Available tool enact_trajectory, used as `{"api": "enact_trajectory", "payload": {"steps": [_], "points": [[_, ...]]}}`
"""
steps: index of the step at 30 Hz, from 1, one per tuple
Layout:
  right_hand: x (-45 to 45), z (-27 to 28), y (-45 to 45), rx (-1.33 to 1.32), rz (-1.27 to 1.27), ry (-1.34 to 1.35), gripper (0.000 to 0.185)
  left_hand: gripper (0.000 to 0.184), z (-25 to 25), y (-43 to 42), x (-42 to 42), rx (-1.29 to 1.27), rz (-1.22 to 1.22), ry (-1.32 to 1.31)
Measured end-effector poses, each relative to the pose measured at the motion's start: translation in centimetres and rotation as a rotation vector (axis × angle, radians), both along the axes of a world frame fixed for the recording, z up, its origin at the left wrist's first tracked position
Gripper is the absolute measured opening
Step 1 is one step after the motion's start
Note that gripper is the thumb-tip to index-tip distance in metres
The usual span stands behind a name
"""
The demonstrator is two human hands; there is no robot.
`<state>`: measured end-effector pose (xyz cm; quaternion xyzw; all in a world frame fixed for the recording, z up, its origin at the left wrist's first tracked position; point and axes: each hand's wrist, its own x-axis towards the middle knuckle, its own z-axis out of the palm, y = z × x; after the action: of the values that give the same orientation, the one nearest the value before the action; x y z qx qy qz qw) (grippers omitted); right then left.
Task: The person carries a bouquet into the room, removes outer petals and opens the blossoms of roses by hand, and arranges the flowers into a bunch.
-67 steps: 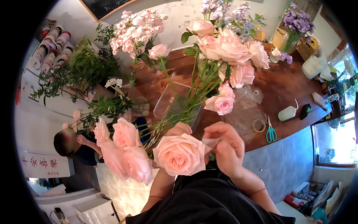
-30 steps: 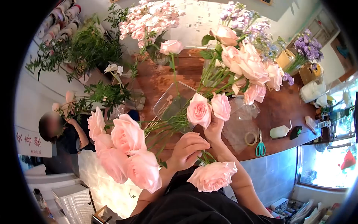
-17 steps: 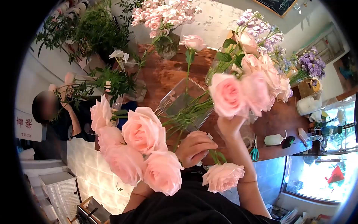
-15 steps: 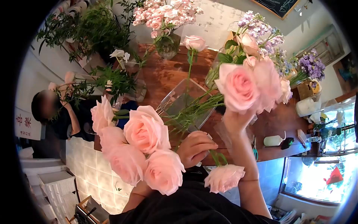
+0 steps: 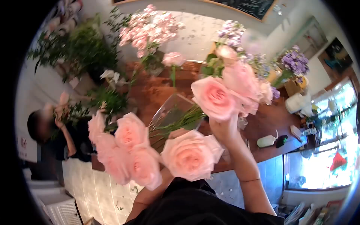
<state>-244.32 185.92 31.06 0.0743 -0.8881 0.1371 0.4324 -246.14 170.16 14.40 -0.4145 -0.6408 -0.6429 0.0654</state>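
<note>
A cluster of pink roses (image 5: 215, 98) is in my right hand (image 5: 224, 129), which is closed just below the blooms; its fingertips are hidden behind the petals. My left hand (image 5: 177, 133) shows only as a strip of knuckles behind a large open pink rose (image 5: 192, 155). It appears to grip stems, though its fingers are mostly covered. Several more pink roses (image 5: 131, 137) fan out left of that hand. Green stems (image 5: 182, 122) cross between my two hands, above a clear rectangular container (image 5: 161, 109) on the wooden table.
Behind stand a vase of small pink roses (image 5: 150, 30), a single upright pink rose (image 5: 173, 59) and purple flowers (image 5: 294, 62). A white squeeze bottle (image 5: 267, 140) is on the table (image 5: 270, 116) at right. At left, another person (image 5: 69, 137) holds flowers near greenery (image 5: 88, 48).
The single rose that hung below my left hand has swung up and now faces me, covering most of that hand. My right hand and its roses have shifted left in view. The view has tilted.
</note>
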Motion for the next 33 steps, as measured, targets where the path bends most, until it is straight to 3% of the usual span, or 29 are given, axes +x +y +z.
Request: {"api": "enact_trajectory", "payload": {"steps": [1,3,4,5,6,8,9,12,15,18,19,21,23,24,26,28,30,32,33], "points": [[1.0,-0.3,-0.4,-0.133,0.037,-0.016,0.032,0.040,0.6,-0.2,0.2,-0.005,-0.004,-0.087],[2.0,0.3,-0.6,-0.118,0.013,0.001,0.035,0.042,3.0,-0.5,0.2,-0.060,0.022,-0.006],[1.9,1.3,-0.5,0.032,-0.050,0.029,0.038,0.043,4.3,-0.7,-0.1,-0.099,0.053,0.170],[1.0,1.0,-0.7,-0.213,-0.005,0.182,0.035,0.040,3.2,-0.3,-0.6,-0.057,0.059,0.223],[1.2,0.9,-1.0,-0.195,-0.025,0.126,0.034,0.041,3.5,-0.2,0.4,-0.115,0.104,0.126],[1.4,0.9,-1.2,-0.293,0.002,0.004,0.031,0.038,3.5,0.2,0.4,-0.233,0.268,0.198],[1.5,2.0,-1.8,-0.422,0.190,0.188,0.031,0.037,3.5,0.4,0.0,-0.286,0.357,0.239],[0.9,0.0,-1.4,-0.329,0.120,0.062,0.032,0.030,3.4,0.9,-0.2,-0.371,0.597,0.268],[0.7,0.1,-1.7,-0.189,0.049,0.255,0.024,0.020,3.9,1.5,0.1,-0.058,0.523,-0.016],[0.4,-3.0,-1.3,-0.142,0.023,-0.192,0.026,0.015,1.4,-0.4,0.1,-0.286,0.589,0.114],[0.9,-2.9,-1.7,-0.161,-0.022,-0.226,0.033,0.015,0.3,-1.2,0.0,-0.335,0.555,0.085],[0.6,-0.4,-1.8,-0.142,0.071,0.055,0.035,0.018,4.9,0.5,1.2,-0.211,0.585,0.204],[-0.2,-1.3,-1.9,-0.209,0.094,-0.093,0.027,0.021,4.2,-0.3,0.8,-0.400,0.461,-0.031],[-0.6,-1.4,-1.9,-0.241,0.099,-0.166,0.023,0.022,4.5,0.0,0.8,-0.213,0.327,-0.008],[-0.5,-0.3,-1.5,-0.103,-0.030,-0.393,0.024,0.023,4.2,-0.2,0.3,-0.155,0.204,0.019],[-0.7,-0.1,-1.8,-0.222,0.145,0.130,0.021,0.025,3.2,-0.2,0.0,-0.094,0.300,-0.045],[-2.0,-0.9,-1.6,-0.153,0.106,0.037,0.010,0.024,4.6,-0.1,0.3,-0.272,0.353,0.067],[-1.6,-0.1,-2.1,-0.199,0.078,0.070,0.013,0.023,1.4,-1.0,-1.3,-0.291,0.415,0.031],[-0.8,1.6,-2.2,-0.346,0.223,0.168,0.015,0.023,1.6,-0.6,-1.4,-0.298,0.452,0.008]]}}
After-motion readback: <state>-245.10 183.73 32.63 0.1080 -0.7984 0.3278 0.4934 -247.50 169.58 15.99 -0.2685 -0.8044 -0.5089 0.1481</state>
